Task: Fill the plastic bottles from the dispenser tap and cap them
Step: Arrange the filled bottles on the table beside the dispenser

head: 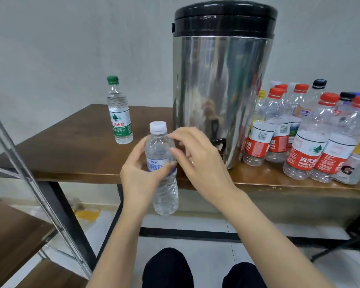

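Observation:
My left hand [140, 174] grips a clear plastic bottle [164, 190] with a white cap [158, 127] and a blue-and-white label, held upright in front of the table edge. It looks filled with water. My right hand [197, 161] hovers just right of the bottle's shoulder, fingers loosely curled and holding nothing. Behind my right hand stands the steel dispenser [220, 86] with a black lid; its tap [218, 142] is partly hidden by my fingers. A green-capped, filled bottle [120, 113] stands on the table to the left.
Several empty bottles [312, 138] with red, black and yellow caps crowd the wooden table [75, 146] to the right of the dispenser. A metal-framed shelf [29, 183] stands at the left. My knees [166, 267] show below, over a tiled floor.

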Tool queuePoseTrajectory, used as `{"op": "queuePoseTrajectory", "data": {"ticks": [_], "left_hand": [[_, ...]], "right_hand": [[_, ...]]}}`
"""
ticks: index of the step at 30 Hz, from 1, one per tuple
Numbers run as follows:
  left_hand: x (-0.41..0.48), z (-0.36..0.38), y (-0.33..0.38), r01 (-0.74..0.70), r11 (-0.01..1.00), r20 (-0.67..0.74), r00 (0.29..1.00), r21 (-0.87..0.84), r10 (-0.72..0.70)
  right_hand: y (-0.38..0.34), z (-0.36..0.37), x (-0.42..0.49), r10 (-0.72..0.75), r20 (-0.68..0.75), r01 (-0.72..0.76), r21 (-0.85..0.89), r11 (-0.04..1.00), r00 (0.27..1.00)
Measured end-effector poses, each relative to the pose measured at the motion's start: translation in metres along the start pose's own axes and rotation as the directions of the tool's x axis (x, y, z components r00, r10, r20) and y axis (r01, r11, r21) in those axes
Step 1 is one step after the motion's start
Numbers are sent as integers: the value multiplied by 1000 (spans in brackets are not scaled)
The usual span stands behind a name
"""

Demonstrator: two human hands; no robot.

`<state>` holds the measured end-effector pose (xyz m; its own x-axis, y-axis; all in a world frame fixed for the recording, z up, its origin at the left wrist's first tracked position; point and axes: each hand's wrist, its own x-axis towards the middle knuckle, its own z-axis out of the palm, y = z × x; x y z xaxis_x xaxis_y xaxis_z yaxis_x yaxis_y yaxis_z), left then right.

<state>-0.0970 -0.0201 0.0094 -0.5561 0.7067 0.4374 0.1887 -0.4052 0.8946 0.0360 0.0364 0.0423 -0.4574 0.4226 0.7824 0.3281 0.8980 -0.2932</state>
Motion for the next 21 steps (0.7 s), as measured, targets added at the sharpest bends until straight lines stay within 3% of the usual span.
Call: {"op": "queuePoseTrajectory", "data": {"ticks": [4, 11, 17, 21], "left_hand": [[63, -40, 5, -71, 988, -167, 982, 136, 93], [168, -86, -35, -23, 934, -345, 926, 356, 154], [189, -97, -57, -44, 914, -366, 908, 402, 204], [174, -105, -86, 121, 870, -199, 980, 479, -27]], "right_hand": [[3, 59, 23, -31, 13, 32, -57, 998, 999], [25, 152, 47, 178, 334, -99, -240, 966, 925], [46, 191, 62, 341, 431, -194, -349, 917, 836], [57, 209, 70, 411, 440, -251, -377, 892, 799]]}}
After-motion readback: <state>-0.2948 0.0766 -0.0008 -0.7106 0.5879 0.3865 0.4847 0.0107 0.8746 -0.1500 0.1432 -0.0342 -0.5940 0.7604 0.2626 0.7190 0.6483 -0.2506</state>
